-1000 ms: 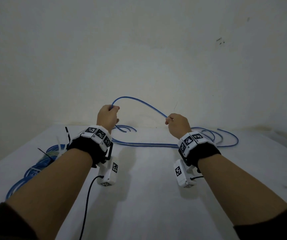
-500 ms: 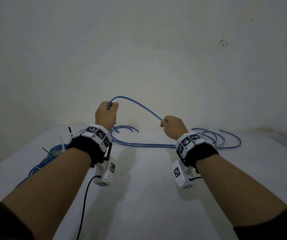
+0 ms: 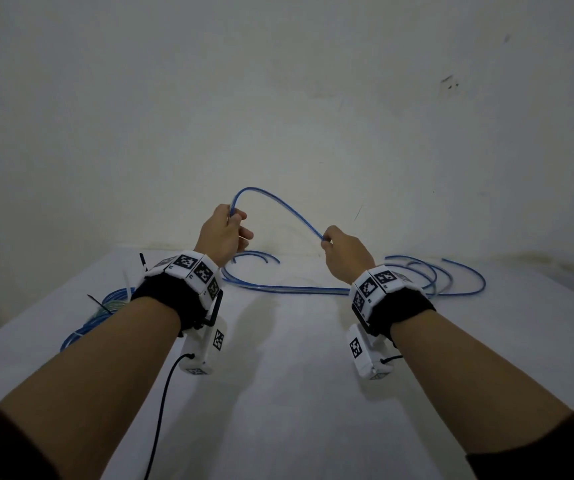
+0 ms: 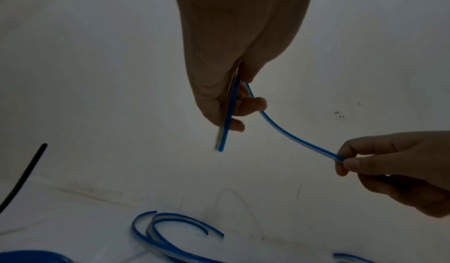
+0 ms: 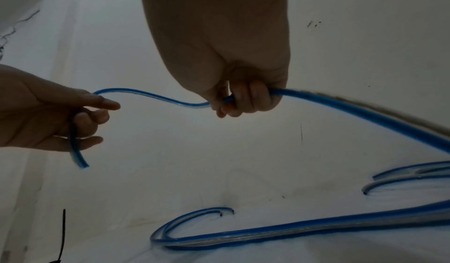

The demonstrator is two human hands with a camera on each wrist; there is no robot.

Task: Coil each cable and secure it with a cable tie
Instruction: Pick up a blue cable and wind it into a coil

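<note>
Left hand (image 3: pixel 225 233) and right hand (image 3: pixel 346 252) both pinch the blue cable (image 3: pixel 278 206) (springy, light; best gripped near its end).

Left hand (image 3: pixel 225 233) and right hand (image 3: pixel 344 252) raised, fingers pinched.

No readable text anywhere (only square coded markers on the wristbands (image 3: pixel 377 284)).

The left forearm (image 3: pixel 98 344) is hiding part of the coiled blue bundle (image 3: pixel 105 306). The right wrist view's edge is cutting off the blue cable (image 5: pixel 365 111), blurring toward it.
</note>
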